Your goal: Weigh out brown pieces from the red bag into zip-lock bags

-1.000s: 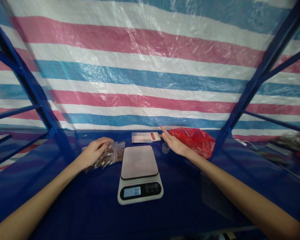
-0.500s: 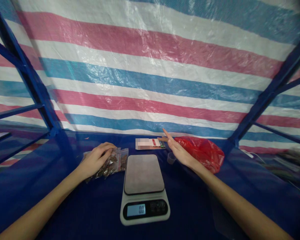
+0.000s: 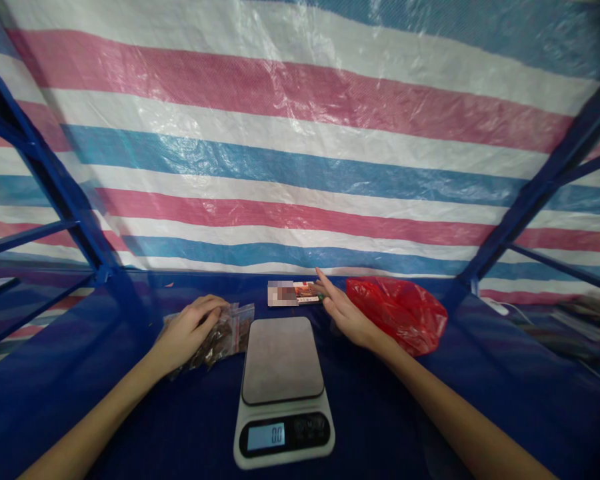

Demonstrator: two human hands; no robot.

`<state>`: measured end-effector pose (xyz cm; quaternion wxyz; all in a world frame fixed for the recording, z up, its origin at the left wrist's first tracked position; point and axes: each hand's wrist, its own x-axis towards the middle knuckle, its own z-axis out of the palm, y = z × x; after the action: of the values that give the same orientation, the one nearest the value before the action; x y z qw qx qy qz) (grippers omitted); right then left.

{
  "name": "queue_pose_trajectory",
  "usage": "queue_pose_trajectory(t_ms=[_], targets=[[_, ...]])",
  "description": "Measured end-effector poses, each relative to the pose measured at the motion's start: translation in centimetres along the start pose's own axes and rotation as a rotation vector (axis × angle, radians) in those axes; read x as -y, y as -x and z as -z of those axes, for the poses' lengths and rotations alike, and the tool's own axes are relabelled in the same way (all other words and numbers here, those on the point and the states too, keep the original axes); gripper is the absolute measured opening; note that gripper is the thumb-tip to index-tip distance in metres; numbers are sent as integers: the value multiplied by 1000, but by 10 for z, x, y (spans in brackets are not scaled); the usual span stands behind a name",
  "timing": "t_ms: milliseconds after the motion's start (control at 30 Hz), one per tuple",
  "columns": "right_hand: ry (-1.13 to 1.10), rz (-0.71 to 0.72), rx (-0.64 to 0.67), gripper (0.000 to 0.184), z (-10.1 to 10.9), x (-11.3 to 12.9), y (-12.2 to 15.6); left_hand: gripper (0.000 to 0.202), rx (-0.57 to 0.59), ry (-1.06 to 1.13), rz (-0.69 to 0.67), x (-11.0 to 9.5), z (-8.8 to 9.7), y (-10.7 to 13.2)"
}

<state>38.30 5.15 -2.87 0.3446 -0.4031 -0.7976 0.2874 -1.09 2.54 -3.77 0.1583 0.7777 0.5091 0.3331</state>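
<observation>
My left hand lies over clear zip bags filled with brown, dried-looking bits; its fingers are loosely bent, resting on the plastic. A digital kitchen scale with a bare platform stands between my hands, its lit display reading 0.0. My right hand is open, fingers stretched forward, at the right end of a small flat printed packet. Whether the fingertips touch that packet I cannot tell. Part of the packet's print is blurred out.
A crumpled red plastic bag lies right of my right hand. Blue metal frame posts rise at both sides of the blue table. A striped plastic sheet hangs behind. At the far right lies a white cable.
My right hand has moved slightly left over the packet's right end, now mostly covering the small clear cup seen beside it. My left hand stays on the zip bags. The view has shifted slightly.
</observation>
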Motion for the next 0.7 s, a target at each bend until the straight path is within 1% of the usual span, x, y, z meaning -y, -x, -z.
queue_pose_trajectory(t_ms=[67, 167, 300, 400, 533, 700], targets=[[-50, 14, -58, 73, -2, 0, 3, 41, 7, 3, -1, 2, 0, 0], [-185, -35, -136, 76, -6, -8, 3, 40, 6, -1, -5, 3, 0, 0], [-467, -139, -292, 92, -11, -30, -6, 39, 15, 1, -30, 0, 1, 0], [-615, -196, -350, 96, -11, -46, -14, 41, 6, 23, -37, 0, 2, -2], [-674, -198, -391, 98, -10, -56, -19, 42, -33, 25, -35, 3, 2, -7], [-660, -176, -402, 99, -11, -56, -21, 41, -53, -25, -21, 1, 2, -8]])
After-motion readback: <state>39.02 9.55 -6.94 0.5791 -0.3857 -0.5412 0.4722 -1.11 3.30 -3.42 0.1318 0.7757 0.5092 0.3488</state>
